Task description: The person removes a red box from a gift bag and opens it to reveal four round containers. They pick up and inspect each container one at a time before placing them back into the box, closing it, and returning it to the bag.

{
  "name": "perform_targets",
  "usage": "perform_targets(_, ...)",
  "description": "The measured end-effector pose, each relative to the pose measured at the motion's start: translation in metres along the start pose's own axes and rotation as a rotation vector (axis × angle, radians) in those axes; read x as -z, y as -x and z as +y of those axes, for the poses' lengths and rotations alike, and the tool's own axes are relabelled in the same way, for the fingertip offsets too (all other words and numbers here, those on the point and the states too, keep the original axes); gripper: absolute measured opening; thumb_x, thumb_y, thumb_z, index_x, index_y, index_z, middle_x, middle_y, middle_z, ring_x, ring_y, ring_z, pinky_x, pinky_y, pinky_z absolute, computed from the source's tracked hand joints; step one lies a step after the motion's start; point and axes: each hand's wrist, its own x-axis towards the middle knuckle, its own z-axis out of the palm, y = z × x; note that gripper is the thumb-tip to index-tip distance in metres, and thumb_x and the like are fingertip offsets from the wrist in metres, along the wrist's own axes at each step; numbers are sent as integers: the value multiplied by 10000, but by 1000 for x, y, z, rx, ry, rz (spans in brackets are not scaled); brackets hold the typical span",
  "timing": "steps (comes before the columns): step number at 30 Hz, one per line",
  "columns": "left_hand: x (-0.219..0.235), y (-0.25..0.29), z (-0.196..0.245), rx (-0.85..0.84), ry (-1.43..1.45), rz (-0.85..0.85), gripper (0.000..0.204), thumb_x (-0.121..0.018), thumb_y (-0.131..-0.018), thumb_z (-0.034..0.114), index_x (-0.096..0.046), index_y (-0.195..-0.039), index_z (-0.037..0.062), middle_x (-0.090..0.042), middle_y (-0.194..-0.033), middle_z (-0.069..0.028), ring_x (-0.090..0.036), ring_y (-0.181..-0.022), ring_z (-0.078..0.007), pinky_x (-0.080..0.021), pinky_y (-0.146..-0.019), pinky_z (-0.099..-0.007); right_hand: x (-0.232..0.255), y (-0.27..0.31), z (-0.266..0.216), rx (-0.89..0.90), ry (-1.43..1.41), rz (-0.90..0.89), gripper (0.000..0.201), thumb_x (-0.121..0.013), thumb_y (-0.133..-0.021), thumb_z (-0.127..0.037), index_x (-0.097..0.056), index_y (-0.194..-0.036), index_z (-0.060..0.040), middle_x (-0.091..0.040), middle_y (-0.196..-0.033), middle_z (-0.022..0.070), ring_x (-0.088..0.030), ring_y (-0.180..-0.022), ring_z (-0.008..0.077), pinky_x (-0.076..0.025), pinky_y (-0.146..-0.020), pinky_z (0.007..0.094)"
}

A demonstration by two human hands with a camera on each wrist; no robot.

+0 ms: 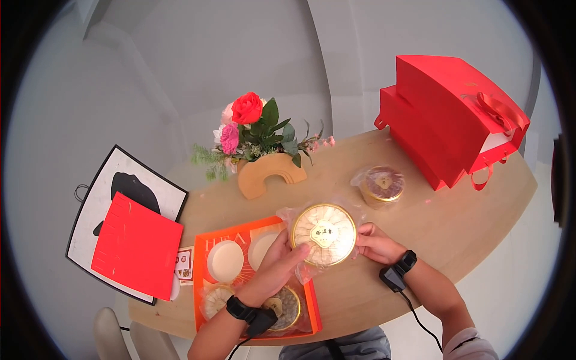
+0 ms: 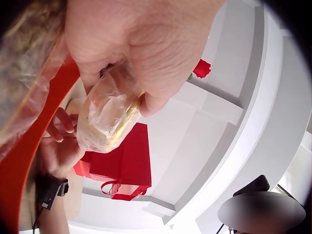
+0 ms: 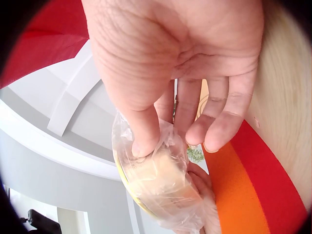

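Between both hands, above the table, is a round clear jar [image 1: 324, 240] with a gold rim and pale sliced pieces inside, wrapped in a clear plastic bag. My left hand [image 1: 279, 264] grips its left side, thumb over the rim. On the right side my right hand [image 1: 378, 243] pinches the plastic wrap, as the right wrist view also shows with the thumb [image 3: 145, 139] pressed on it. Below the left forearm lies an orange-red gift box [image 1: 317, 318] with round recesses; two wrapped jars sit in its near part, one pale [image 1: 215, 300], one darker [image 1: 291, 309].
Another wrapped jar [image 1: 383, 185] with dark reddish contents stands on the table [image 1: 420, 240]. Red gift bags [image 1: 444, 126] stand at the back right. A flower arrangement [image 1: 255, 132] in a wooden arch holder is at the back. A red card [image 1: 138, 246] lies over a framed picture [image 1: 174, 198] at left.
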Motion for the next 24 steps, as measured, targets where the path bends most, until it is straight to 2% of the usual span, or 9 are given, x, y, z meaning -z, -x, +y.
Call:
perform_targets(5,-1,0,0,-4,-7,-10,623,-619,-1005,153,-312,-1527,8,-477,-1484,-97,-463,-1370,-192,-359,-1163,-362,-3,1,-2,-15,6,30,263,-686,-976,-203,-709,-1159,-16,-715,-1037,40,-661,-867,97,-587,-739,290)
perform_targets(7,-3,0,2,-26,-8,-14,616,-649,-1003,203,-329,-1478,-21,-521,-1412,-102,-519,-1290,-162,-434,-1089,-327,0,1,0,-7,6,26,249,-679,-980,-196,-711,-1149,-15,-714,-1043,46,-661,-866,97,-587,-742,288)
perform_targets(11,-2,0,2,-31,-15,-9,623,-654,-1001,209,-328,-1481,-17,-525,-1410,-101,-525,-1285,-162,-438,-1084,-326,0,2,-1,-6,-4,-3,244,-668,-987,-193,-708,-1146,-12,-712,-1052,48,-660,-865,97,-585,-745,286)
perform_targets(13,-2,0,3,1,-27,-13,623,-625,-1004,166,-321,-1526,16,-481,-1482,-93,-463,-1367,-184,-356,-1162,-360,-3,2,-4,0,2,2,247,-661,-991,-190,-703,-1154,-9,-709,-1058,48,-660,-866,97,-586,-748,288)
perform_targets(17,-2,-1,2,8,13,-20,615,-625,-1005,167,-328,-1522,18,-483,-1480,-95,-462,-1367,-183,-358,-1161,-359,-3,3,-5,-3,-1,-3,253,-660,-991,-188,-698,-1165,-8,-708,-1058,48,-663,-874,99,-588,-751,290)
perform_targets(19,-3,-1,3,-24,2,-18,626,-649,-1004,204,-322,-1493,-9,-528,-1409,-97,-528,-1280,-159,-443,-1079,-323,-4,3,-5,-5,-3,3,256,-661,-991,-187,-697,-1170,-8,-709,-1055,48,-667,-881,102,-593,-752,294)
perform_targets(24,-2,-1,2,-25,-1,-14,630,-647,-1005,197,-316,-1500,-8,-521,-1417,-98,-526,-1284,-161,-440,-1082,-324,-2,1,-3,-4,-5,2,256,-663,-990,-187,-698,-1170,-8,-709,-1048,44,-671,-869,103,-597,-750,297)
